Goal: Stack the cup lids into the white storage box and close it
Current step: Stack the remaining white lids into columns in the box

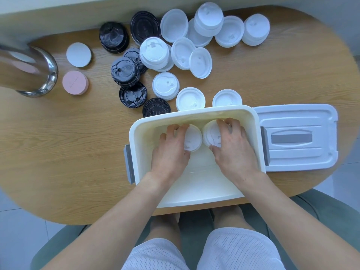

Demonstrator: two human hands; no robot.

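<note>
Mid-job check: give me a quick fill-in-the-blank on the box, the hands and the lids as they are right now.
1. Each hand, the left hand and the right hand, holds a stack of ____ lids inside the box.
2. The box cover lies on the table to the ____ of the box.
3. The black lids on the table lie to the ____ of most white ones.
4. Beside the metal cup lie a white coaster and a ____ one.

Missing words: white; right; left; pink

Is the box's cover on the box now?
No, the cover lies flat on the table to the right of the open box, while both hands are inside the box.
</note>
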